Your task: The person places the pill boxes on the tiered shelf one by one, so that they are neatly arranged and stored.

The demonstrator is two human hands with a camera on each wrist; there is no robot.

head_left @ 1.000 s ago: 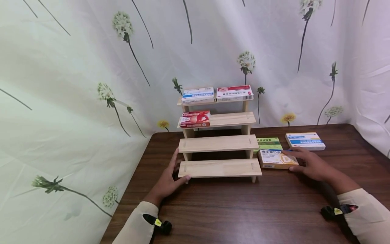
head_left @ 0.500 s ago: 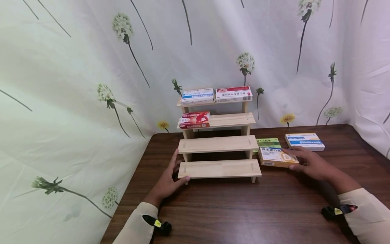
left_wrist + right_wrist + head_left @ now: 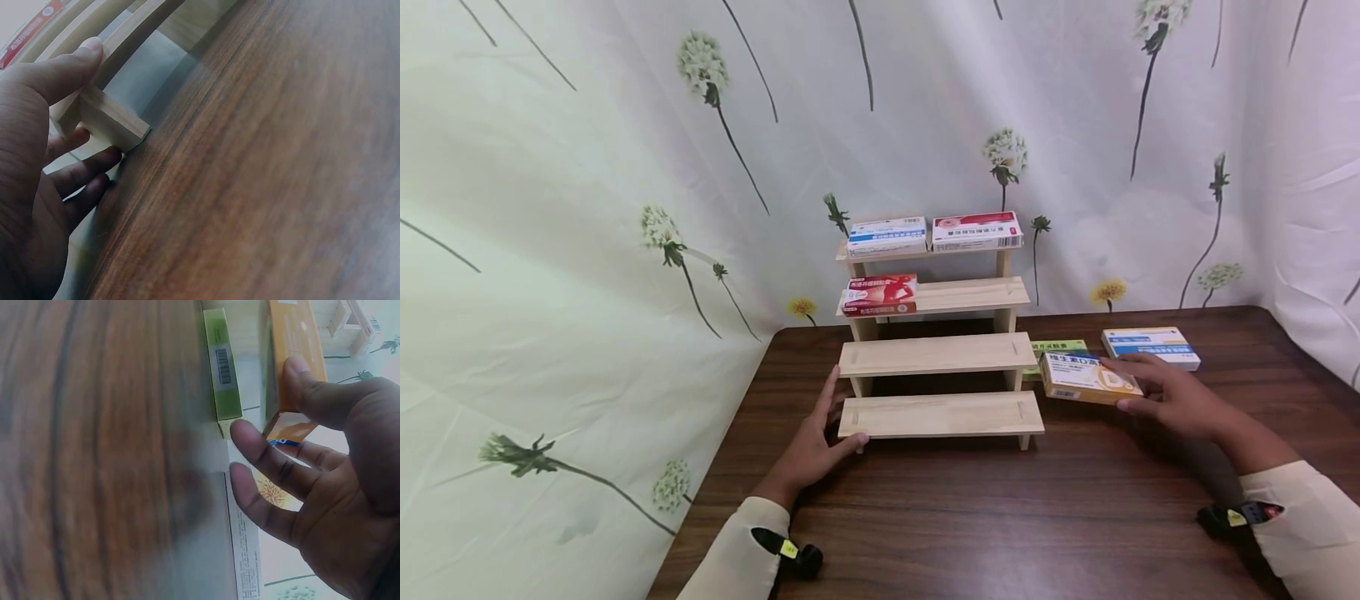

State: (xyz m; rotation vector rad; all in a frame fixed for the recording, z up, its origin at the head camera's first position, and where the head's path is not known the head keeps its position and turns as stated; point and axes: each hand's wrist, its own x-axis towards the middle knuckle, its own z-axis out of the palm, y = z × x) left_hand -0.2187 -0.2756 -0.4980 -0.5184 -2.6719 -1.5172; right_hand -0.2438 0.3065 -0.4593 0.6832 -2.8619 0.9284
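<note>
Pinching a white-and-orange box (image 3: pixel 1086 377) at its right end between thumb and fingers, the right hand (image 3: pixel 1176 400) holds it just above the dark wooden surface (image 3: pixel 970 517), right of a pale four-step wooden stand (image 3: pixel 936 415). Partly hidden behind that box, a green box (image 3: pixel 1060 346) lies flat on the surface beside the stand. Farther right, near the surface's back edge, lies a blue-and-white box (image 3: pixel 1150 347). The left hand (image 3: pixel 808 450) is at the stand's left end, spread wide, its thumb touching the front left corner of the lowest step. On the step below the top, a red box (image 3: pixel 880 294) sits at the left end. The top step carries a white box with blue bands (image 3: pixel 887 236) at left and a white-and-red box (image 3: pixel 976 231) at right.
</note>
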